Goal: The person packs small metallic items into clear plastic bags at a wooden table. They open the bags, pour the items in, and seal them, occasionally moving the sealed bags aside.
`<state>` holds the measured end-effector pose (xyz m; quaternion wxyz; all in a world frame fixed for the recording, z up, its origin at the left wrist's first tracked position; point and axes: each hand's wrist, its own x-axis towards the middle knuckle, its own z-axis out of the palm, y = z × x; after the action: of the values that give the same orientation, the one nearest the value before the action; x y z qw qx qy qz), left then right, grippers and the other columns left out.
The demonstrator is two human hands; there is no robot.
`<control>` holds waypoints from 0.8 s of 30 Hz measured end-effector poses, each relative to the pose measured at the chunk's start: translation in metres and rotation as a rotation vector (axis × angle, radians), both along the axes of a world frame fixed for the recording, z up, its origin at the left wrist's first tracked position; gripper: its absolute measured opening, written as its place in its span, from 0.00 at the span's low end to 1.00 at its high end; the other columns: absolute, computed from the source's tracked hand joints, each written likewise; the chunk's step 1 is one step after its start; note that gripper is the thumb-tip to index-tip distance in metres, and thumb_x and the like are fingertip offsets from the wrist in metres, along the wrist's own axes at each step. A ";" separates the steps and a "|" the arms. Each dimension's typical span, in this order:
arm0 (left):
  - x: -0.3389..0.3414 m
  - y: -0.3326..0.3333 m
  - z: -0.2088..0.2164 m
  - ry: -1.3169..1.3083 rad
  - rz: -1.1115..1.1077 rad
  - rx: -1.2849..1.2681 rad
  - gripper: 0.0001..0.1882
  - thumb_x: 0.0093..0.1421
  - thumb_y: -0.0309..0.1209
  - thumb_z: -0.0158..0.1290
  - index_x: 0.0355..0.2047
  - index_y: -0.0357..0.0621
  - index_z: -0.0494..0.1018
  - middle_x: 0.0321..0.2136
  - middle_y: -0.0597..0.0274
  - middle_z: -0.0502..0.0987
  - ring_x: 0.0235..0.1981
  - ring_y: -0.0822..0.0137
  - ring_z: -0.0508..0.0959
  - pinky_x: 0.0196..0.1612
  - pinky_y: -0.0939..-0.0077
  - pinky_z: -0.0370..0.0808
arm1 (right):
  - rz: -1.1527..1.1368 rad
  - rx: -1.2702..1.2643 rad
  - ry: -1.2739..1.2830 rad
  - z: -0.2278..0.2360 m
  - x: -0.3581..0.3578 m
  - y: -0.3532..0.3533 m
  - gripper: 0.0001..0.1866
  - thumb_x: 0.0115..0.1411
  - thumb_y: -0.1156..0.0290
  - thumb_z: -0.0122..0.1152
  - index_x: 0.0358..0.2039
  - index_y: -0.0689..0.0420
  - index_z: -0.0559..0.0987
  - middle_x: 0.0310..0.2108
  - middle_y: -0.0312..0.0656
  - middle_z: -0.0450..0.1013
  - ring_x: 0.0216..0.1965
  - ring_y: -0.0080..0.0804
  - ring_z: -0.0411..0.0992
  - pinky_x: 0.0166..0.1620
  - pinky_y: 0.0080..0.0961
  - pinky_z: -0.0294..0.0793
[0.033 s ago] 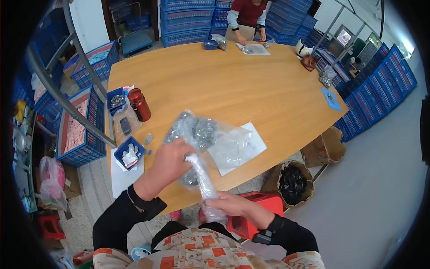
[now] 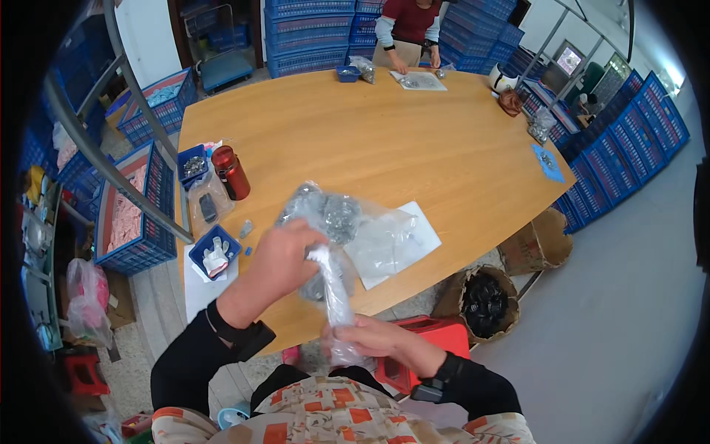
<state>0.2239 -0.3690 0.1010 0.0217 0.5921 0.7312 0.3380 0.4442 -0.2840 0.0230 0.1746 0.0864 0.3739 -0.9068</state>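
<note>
A long bundle of clear plastic film [image 2: 339, 300], bunched or rolled, stretches between my hands at the table's near edge. My left hand [image 2: 285, 255] is closed round its upper end. Lower down, my right hand [image 2: 370, 335] grips it, with the fingers partly hidden behind the plastic. Just beyond my left hand lie clear plastic bags [image 2: 340, 216] with dark and silvery small parts inside. An emptier-looking clear bag [image 2: 381, 235] spreads from them over a white sheet [image 2: 414, 251].
Left on the wooden table [image 2: 310, 133] stand a red flask [image 2: 231, 174], a blue tray of metal parts [image 2: 193, 163] and another blue tray [image 2: 214, 255] holding a white glove. A person [image 2: 408, 33] works at the far edge. Right are a red stool [image 2: 436, 348] and a carton [image 2: 484, 303].
My right hand has shifted slightly left and up along the plastic bundle, which now hangs a little more upright. My left hand keeps its hold.
</note>
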 end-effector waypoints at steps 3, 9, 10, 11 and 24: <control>0.014 0.015 0.070 -0.122 -0.083 0.109 0.10 0.46 0.21 0.64 0.31 0.43 0.80 0.24 0.62 0.75 0.25 0.66 0.77 0.28 0.77 0.71 | -0.036 -0.341 0.294 0.018 -0.037 -0.026 0.18 0.64 0.60 0.61 0.48 0.60 0.73 0.41 0.47 0.75 0.43 0.43 0.75 0.45 0.39 0.75; 0.025 0.009 0.186 -0.568 -0.415 0.184 0.07 0.48 0.25 0.68 0.25 0.42 0.80 0.28 0.66 0.74 0.29 0.74 0.74 0.32 0.81 0.68 | -0.045 -0.092 0.834 0.095 -0.110 -0.005 0.13 0.62 0.62 0.63 0.42 0.57 0.76 0.40 0.45 0.76 0.42 0.41 0.75 0.42 0.37 0.74; 0.021 0.006 0.197 -0.552 -0.497 0.169 0.08 0.47 0.27 0.69 0.25 0.42 0.80 0.29 0.65 0.74 0.30 0.74 0.74 0.32 0.81 0.68 | -0.110 0.051 0.913 0.113 -0.112 0.009 0.13 0.62 0.63 0.63 0.41 0.56 0.76 0.39 0.45 0.76 0.42 0.40 0.75 0.42 0.36 0.74; 0.018 0.004 0.203 -0.539 -0.581 0.156 0.08 0.46 0.28 0.70 0.24 0.43 0.80 0.29 0.65 0.74 0.31 0.73 0.75 0.33 0.81 0.68 | -0.180 0.245 0.982 0.127 -0.111 0.026 0.12 0.62 0.63 0.63 0.40 0.56 0.77 0.39 0.44 0.76 0.41 0.39 0.75 0.41 0.35 0.74; 0.009 -0.047 0.090 0.037 -0.327 -0.202 0.20 0.34 0.16 0.57 0.28 0.52 0.82 0.29 0.62 0.64 0.36 0.56 0.69 0.35 0.65 0.67 | 0.121 1.888 0.876 0.143 -0.082 0.064 0.15 0.55 0.72 0.58 0.45 0.52 0.75 0.31 0.42 0.71 0.34 0.47 0.75 0.31 0.40 0.75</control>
<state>0.2327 -0.4156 0.1908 0.1224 0.7037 0.6560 0.2440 0.3620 -0.2201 0.1660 -0.0698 -0.1678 0.9654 -0.1872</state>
